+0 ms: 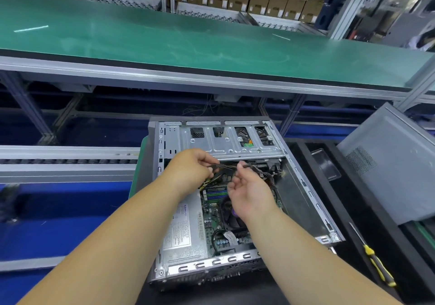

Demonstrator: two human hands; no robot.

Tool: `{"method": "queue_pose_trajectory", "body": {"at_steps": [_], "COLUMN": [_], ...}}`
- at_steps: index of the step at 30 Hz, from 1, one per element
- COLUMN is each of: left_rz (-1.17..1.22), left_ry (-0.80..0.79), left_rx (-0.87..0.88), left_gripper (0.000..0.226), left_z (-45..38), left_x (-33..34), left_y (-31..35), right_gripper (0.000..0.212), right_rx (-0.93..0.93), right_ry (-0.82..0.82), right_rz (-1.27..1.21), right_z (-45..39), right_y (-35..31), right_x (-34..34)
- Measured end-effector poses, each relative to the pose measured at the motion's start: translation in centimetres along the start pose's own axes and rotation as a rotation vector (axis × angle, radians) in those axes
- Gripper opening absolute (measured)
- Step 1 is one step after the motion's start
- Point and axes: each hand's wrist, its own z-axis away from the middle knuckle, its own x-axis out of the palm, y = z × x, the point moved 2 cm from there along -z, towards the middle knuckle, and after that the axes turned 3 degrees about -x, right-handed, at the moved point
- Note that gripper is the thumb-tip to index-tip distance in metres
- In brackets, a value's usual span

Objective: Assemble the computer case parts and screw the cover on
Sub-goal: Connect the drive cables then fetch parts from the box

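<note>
Both hands, left hand (191, 163) and right hand (249, 187), pinch cable bundle (226, 166) above open case (306, 187).

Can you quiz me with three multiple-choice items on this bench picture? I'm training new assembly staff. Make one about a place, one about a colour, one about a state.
1. Where does the screwdriver lie?
A. inside the computer case
B. on the dark surface to the right of the computer case
C. on the green conveyor belt

2. What colour is the screwdriver's handle?
A. yellow and black
B. red
C. blue and white

3. What state is the computer case in?
A. closed, cover screwed on
B. open, with the motherboard showing
C. standing upright and empty

Answers:
1 B: it lies apart from the case, near the right edge of the picture.
2 A: yellow stripes run along a black grip.
3 B: the grey side cover leans off to the right, while the left hand and right hand hold the cable bundle inside.
</note>
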Motion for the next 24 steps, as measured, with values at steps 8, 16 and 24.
{"method": "queue_pose_trajectory", "body": {"at_steps": [8, 16, 24], "left_rz": [-0.111, -0.305, -0.291], "left_ry": [-0.217, -0.383, -0.530], "left_rx": [-0.113, -0.264, -0.335], "left_gripper": [0.018, 0.035, 0.033], "left_z": [-1.7, -3.6, -4.7], "left_x": [3.8, 5.1, 5.5], "left_y": [0.5, 1.2, -0.4], "right_gripper": [0.026, 0.018, 0.037], "right_rx": [0.151, -0.770, -0.462], "right_ry": [-0.029, -0.270, -0.316], "right_rz": [0.509, 1.818, 1.935], "right_z": [0.3, 0.1, -2.3], "right_y": [-1.9, -5.1, -3.4], "right_x": [-1.0, -1.7, -2.3]}}
